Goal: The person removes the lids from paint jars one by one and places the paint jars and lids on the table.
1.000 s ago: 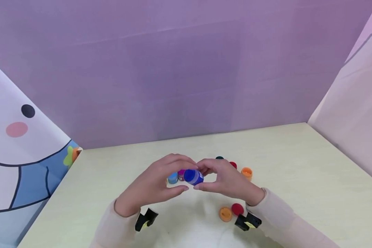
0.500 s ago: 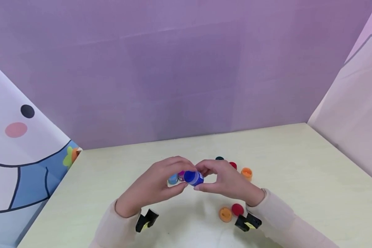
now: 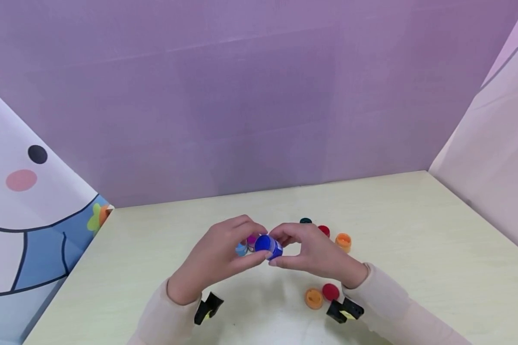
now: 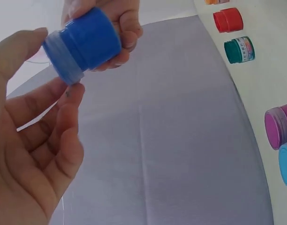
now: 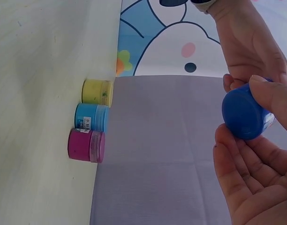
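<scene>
A small blue paint jar is held tilted above the table between both hands, its lid end turned toward the left hand. My right hand grips the jar's body, thumb on one side and fingers on the other. At the lid, my left hand pinches the rim between thumb and fingertips. The jar's base faces the right wrist camera. Behind the hands stand a magenta jar, a light blue jar and a yellow jar in a row, lids on.
A dark green jar, a red jar and an orange jar stand lidless behind the right hand. An orange lid and a red lid lie near the right wrist. A purple backdrop closes off the table's back.
My left hand has moved right and its thumb and fingers have closed onto the lid of the blue paint jar. The right hand stays almost still, keeping its hold.
</scene>
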`<state>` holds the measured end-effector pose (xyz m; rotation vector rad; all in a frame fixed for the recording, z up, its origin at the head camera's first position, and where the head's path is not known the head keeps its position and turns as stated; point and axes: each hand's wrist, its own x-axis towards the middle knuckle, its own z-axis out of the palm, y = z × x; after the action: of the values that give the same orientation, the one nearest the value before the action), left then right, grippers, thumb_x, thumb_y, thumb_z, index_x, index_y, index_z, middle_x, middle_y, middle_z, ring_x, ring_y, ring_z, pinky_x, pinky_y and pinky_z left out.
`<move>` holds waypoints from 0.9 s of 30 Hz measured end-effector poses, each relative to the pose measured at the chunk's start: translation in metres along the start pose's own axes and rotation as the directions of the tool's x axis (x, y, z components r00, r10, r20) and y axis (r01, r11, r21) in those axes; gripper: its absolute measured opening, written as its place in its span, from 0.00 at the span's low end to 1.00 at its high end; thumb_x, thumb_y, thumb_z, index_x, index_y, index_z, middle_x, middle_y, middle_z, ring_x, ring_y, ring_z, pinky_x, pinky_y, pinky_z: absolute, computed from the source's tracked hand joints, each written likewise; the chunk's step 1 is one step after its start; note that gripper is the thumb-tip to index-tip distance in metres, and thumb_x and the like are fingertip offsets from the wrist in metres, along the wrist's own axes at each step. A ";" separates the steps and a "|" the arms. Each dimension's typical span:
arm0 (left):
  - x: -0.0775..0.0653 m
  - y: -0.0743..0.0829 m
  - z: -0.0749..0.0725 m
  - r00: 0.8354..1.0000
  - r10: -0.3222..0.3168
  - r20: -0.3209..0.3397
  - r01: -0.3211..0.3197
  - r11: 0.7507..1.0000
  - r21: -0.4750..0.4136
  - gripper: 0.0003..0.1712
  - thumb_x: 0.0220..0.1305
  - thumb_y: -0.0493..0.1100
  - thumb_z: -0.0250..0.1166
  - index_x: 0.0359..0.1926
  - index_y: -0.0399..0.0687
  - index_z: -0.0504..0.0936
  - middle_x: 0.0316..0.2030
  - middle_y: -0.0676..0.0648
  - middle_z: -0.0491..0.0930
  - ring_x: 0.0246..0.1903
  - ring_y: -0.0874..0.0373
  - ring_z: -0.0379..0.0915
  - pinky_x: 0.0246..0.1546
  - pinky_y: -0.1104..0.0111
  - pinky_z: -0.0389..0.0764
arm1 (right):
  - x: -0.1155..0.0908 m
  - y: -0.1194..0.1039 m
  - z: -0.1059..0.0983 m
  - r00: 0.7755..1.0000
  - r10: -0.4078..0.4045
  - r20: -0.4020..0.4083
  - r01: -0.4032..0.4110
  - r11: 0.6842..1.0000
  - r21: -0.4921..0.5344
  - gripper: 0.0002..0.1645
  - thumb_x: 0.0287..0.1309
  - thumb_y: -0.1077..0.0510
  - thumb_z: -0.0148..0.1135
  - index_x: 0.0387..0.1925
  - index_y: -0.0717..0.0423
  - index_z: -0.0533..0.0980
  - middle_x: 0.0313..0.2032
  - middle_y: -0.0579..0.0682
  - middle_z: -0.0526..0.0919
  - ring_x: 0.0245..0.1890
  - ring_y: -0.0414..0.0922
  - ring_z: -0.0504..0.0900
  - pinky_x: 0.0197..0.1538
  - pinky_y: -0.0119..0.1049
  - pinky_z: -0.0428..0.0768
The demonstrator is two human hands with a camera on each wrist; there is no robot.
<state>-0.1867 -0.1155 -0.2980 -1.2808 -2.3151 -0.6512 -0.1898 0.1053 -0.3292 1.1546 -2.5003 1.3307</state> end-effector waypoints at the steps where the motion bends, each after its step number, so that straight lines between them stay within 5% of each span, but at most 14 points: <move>1: 0.000 0.000 0.000 1.000 0.002 -0.003 -0.002 1.000 0.005 0.18 0.54 0.52 0.70 0.41 0.48 0.81 0.32 0.56 0.77 0.30 0.68 0.70 0.32 0.78 0.76 | 0.000 0.000 0.000 1.000 0.000 0.000 0.000 1.000 -0.001 0.22 0.50 0.53 0.71 0.47 0.52 0.77 0.40 0.41 0.83 0.39 0.35 0.80 0.46 0.33 0.80; 7: 0.000 -0.002 -0.002 0.992 0.122 -0.014 -0.123 0.990 -0.068 0.22 0.56 0.52 0.69 0.49 0.48 0.79 0.45 0.53 0.78 0.45 0.63 0.72 0.45 0.73 0.76 | 0.000 0.000 -0.002 1.000 0.001 -0.006 -0.001 1.000 0.004 0.23 0.49 0.55 0.72 0.48 0.54 0.77 0.42 0.42 0.83 0.40 0.36 0.80 0.46 0.33 0.80; 14: 0.000 -0.006 -0.005 0.959 0.284 0.009 -0.278 0.944 -0.176 0.27 0.49 0.27 0.67 0.53 0.45 0.77 0.51 0.48 0.77 0.51 0.56 0.72 0.48 0.71 0.76 | 0.001 0.000 -0.003 1.000 -0.003 -0.001 0.004 1.000 0.031 0.22 0.49 0.55 0.72 0.47 0.53 0.77 0.41 0.42 0.83 0.39 0.36 0.80 0.46 0.34 0.80; 18: 0.002 -0.007 -0.005 0.959 0.283 0.027 -0.274 0.944 -0.184 0.26 0.50 0.23 0.64 0.51 0.45 0.78 0.50 0.48 0.78 0.51 0.56 0.73 0.51 0.70 0.75 | 0.001 0.001 -0.004 1.000 -0.010 0.000 0.010 0.999 0.040 0.22 0.50 0.54 0.71 0.47 0.53 0.77 0.41 0.42 0.83 0.39 0.36 0.80 0.46 0.35 0.80; 27: 0.003 -0.004 -0.004 0.988 0.145 0.049 -0.134 0.974 -0.184 0.17 0.55 0.35 0.68 0.48 0.45 0.80 0.45 0.53 0.79 0.46 0.63 0.73 0.46 0.74 0.77 | -0.001 0.002 -0.005 1.000 0.002 0.001 -0.002 1.000 0.024 0.21 0.51 0.53 0.70 0.47 0.53 0.77 0.40 0.41 0.83 0.38 0.36 0.80 0.46 0.35 0.80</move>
<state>-0.1907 -0.1181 -0.2938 -1.5502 -2.2302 -0.7980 -0.1918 0.1097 -0.3276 1.1579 -2.4930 1.3650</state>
